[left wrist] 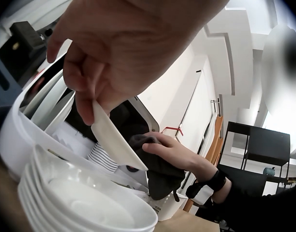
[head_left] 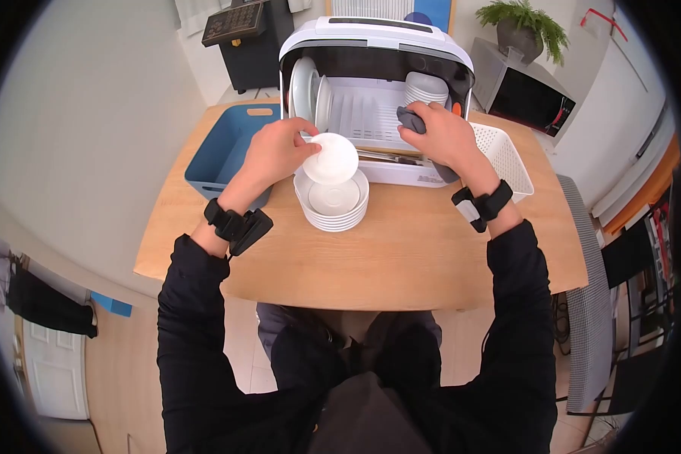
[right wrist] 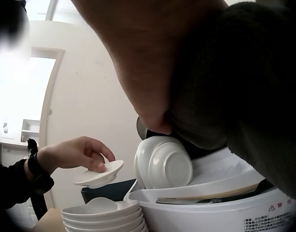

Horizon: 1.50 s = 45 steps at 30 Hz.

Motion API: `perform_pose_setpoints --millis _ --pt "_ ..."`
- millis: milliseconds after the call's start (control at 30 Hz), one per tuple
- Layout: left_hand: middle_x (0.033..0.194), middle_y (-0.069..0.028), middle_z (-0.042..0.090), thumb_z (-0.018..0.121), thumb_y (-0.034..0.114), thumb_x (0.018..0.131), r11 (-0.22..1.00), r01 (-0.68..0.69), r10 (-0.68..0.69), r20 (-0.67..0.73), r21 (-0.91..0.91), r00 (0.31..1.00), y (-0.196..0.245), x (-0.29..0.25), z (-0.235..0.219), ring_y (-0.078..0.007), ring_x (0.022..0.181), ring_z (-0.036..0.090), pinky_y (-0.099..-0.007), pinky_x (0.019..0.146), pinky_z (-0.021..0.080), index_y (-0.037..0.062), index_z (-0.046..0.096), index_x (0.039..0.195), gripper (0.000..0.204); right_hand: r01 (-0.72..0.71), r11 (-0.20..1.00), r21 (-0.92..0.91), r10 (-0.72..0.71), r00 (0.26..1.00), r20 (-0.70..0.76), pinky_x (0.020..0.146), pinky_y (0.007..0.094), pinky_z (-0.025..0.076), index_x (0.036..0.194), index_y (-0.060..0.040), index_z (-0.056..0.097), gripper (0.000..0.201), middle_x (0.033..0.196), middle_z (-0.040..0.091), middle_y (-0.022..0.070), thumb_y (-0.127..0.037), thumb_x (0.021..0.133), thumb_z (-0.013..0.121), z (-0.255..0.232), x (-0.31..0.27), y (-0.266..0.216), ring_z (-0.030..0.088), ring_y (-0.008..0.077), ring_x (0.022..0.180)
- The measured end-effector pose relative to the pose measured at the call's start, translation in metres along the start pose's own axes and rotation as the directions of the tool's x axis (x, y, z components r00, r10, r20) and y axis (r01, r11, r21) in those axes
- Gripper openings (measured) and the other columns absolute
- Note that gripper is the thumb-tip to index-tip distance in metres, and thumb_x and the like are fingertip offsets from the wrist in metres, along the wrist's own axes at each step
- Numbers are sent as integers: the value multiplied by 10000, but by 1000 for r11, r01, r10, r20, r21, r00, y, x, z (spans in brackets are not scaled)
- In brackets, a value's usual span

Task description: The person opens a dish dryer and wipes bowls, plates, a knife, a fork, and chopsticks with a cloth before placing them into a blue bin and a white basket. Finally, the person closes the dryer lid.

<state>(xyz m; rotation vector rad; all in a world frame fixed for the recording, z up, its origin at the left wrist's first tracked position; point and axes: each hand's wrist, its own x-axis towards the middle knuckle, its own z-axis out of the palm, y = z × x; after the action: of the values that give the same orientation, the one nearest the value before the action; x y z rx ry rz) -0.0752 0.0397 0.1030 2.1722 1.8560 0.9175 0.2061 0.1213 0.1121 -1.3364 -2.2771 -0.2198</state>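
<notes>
My left hand (head_left: 278, 155) pinches the rim of a small white dish (head_left: 333, 160), held tilted just above a stack of white bowls (head_left: 336, 216) on the table. In the left wrist view the dish (left wrist: 114, 142) hangs from thumb and fingers over the stacked bowls (left wrist: 85, 203). My right hand (head_left: 448, 138) grips a dark grey cloth (head_left: 411, 119) at the right front of the white dish cabinet (head_left: 408, 175). The cloth (left wrist: 162, 174) drapes down from the fingers in the left wrist view.
Plates (head_left: 304, 89) stand on the cabinet's left, and small stacked dishes (head_left: 427, 87) sit at its right. Utensils (head_left: 393, 157) lie along its front. A blue basket (head_left: 227, 144) is at left, a white perforated basket (head_left: 507, 159) at right. A microwave (head_left: 526, 87) stands behind.
</notes>
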Motion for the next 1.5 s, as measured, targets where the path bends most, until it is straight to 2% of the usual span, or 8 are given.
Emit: perform_pose_setpoints --millis 200,467,700,800,1100,1300,1400,1500 --pt "774 -97 684 755 250 805 997 42 -48 111 61 993 -21 -7 24 -225 719 664 -329 680 508 76 723 1030 286 -61 993 -101 72 992 103 804 451 549 1141 -77 652 506 987 698 205 -463 818 605 16 -1 14 686 367 919" --pt "846 -70 714 750 301 797 982 49 -63 73 180 995 -20 -19 43 -228 798 686 -355 739 522 135 734 1002 264 -265 963 -57 271 935 229 896 489 499 1244 51 511 676 1094 662 262 -511 870 525 29 -7 27 647 415 1033" --pt "806 -60 716 711 289 813 915 -65 88 -39 397 995 -16 -28 55 -239 775 678 -408 733 451 113 711 911 202 -270 963 -15 267 940 211 887 498 493 1212 37 497 617 1122 644 267 -478 874 520 34 -15 27 637 419 1041" --pt "786 -72 706 694 286 825 873 -98 73 72 477 995 -11 -25 53 -267 760 669 -414 747 420 92 692 879 201 -278 960 -19 276 939 205 879 499 496 1211 26 504 593 1116 643 267 -461 874 520 35 -18 27 639 421 1032" --pt "827 -99 692 704 322 832 896 41 -38 -16 443 999 -2 -29 65 -270 819 662 -426 737 431 92 686 861 232 -262 964 41 255 959 119 865 507 501 1209 -19 536 504 1079 641 271 -405 885 509 42 -24 29 634 434 1011" --pt "881 -93 619 738 365 807 868 42 33 -141 495 990 -6 -37 74 -290 907 609 -430 770 413 84 700 824 285 -271 962 44 263 954 142 875 504 499 1209 -22 542 478 1105 631 279 -375 887 510 39 -27 26 630 435 1022" --pt "952 -106 649 746 371 800 826 58 -11 -88 561 996 -3 -36 68 -259 931 614 -426 790 407 82 739 929 317 -273 961 41 266 955 133 880 502 500 1201 -21 542 466 1109 629 281 -366 890 508 40 -27 26 630 432 1025" --pt "932 -102 652 755 374 783 834 51 -5 -84 550 996 1 -38 64 -256 913 619 -422 808 398 88 744 877 301 -269 963 34 263 957 119 882 504 502 1191 -18 544 444 1104 626 281 -349 897 507 44 -28 27 631 431 1024"
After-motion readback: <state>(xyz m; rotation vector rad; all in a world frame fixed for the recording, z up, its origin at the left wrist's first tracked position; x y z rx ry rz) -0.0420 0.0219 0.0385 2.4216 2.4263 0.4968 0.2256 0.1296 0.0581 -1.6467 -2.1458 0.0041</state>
